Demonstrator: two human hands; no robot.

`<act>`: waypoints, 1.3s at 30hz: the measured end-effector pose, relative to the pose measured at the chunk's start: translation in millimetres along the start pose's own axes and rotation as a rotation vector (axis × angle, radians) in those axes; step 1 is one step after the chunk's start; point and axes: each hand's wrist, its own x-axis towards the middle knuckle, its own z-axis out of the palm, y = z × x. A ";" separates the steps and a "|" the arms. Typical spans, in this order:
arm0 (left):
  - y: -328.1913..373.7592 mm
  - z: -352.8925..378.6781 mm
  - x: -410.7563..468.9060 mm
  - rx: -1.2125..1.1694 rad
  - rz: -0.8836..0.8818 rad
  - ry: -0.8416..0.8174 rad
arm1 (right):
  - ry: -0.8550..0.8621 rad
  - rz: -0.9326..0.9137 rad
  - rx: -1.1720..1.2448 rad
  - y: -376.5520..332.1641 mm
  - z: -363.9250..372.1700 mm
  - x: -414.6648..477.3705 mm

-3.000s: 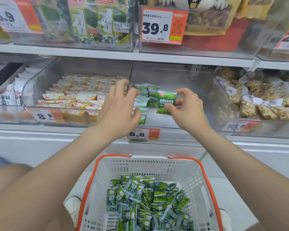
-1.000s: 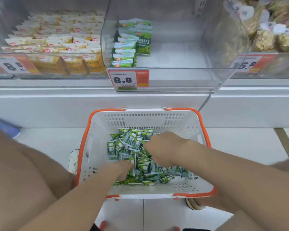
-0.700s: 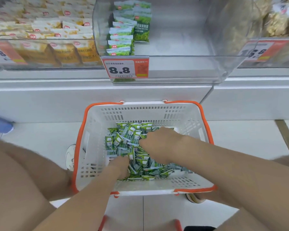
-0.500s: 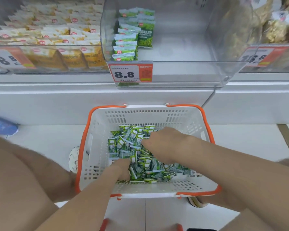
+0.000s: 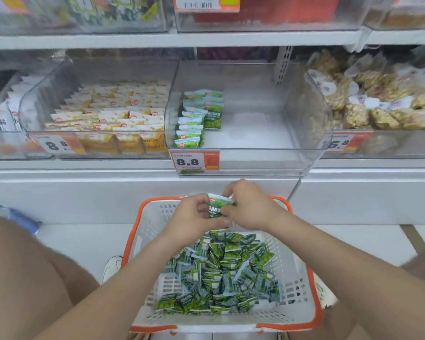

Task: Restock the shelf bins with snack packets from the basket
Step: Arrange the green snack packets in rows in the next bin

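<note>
A white basket with an orange rim (image 5: 302,303) stands on the floor below the shelf, holding several green snack packets (image 5: 221,273). Above its far edge, my left hand (image 5: 194,219) and my right hand (image 5: 250,207) together hold a small bunch of green packets (image 5: 217,207), fingers curled round them from both sides. The clear shelf bin (image 5: 243,165) straight ahead has a row of green packets (image 5: 194,123) standing along its left side and one more (image 5: 212,120) beside the row; the rest of its floor is bare.
A bin of yellow-and-white packets (image 5: 113,116) sits to the left, a bin of brown wrapped snacks (image 5: 378,99) to the right. Price tags reading 8.8 (image 5: 194,161) hang on the bin fronts. An upper shelf (image 5: 206,38) runs overhead. My knees flank the basket.
Both hands came up out of the basket pile holding green packets between them, now level with the basket's far rim. The view tilted up toward the shelf.
</note>
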 end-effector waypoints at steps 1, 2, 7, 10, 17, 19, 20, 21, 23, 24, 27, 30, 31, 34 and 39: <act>11.2 -3.1 -3.1 -0.006 0.006 -0.021 | 0.042 0.020 0.078 -0.1 -4.3 1.6; 21.5 -5.5 -6.2 -0.012 0.006 -0.030 | 0.055 0.050 0.172 -0.1 -7.6 2.6; 47.2 -20.2 -12.8 -0.023 0.031 0.012 | 0.033 0.082 0.542 -4.9 -14.5 -5.0; 63.4 -30.1 -9.3 0.007 0.098 0.054 | 0.094 0.021 0.707 -15.3 -15.7 -12.5; 106.5 -64.8 6.4 0.805 0.699 0.467 | 0.599 -0.221 0.735 -42.0 -35.4 5.4; 115.9 -80.7 18.6 0.949 0.856 0.523 | 0.753 -0.194 0.661 -43.9 -49.3 21.0; 118.2 -88.1 26.5 1.009 0.862 0.531 | 0.804 -0.159 0.623 -43.9 -57.6 30.9; 118.8 -94.1 34.3 1.065 0.820 0.536 | 0.816 -0.113 0.567 -43.0 -66.2 42.4; 114.3 -102.2 49.0 1.157 0.682 0.531 | 0.744 0.004 0.383 -37.9 -80.2 72.1; 112.2 -104.1 54.5 1.189 0.618 0.513 | 0.695 0.061 0.303 -35.5 -85.1 89.6; 110.0 -104.9 64.4 1.247 0.517 0.424 | 0.554 0.159 0.162 -31.2 -91.7 138.8; 111.8 -106.9 67.2 1.270 0.510 0.386 | 0.461 0.199 0.141 -30.3 -89.2 175.3; 112.5 -107.7 67.1 1.273 0.508 0.379 | 0.444 0.203 0.136 -30.6 -88.4 185.0; 113.4 -107.3 66.3 1.268 0.490 0.365 | 0.436 0.206 0.077 -32.3 -87.7 206.6; 115.6 -101.6 66.1 1.288 0.435 0.354 | 0.484 0.200 -0.006 -31.9 -84.7 212.2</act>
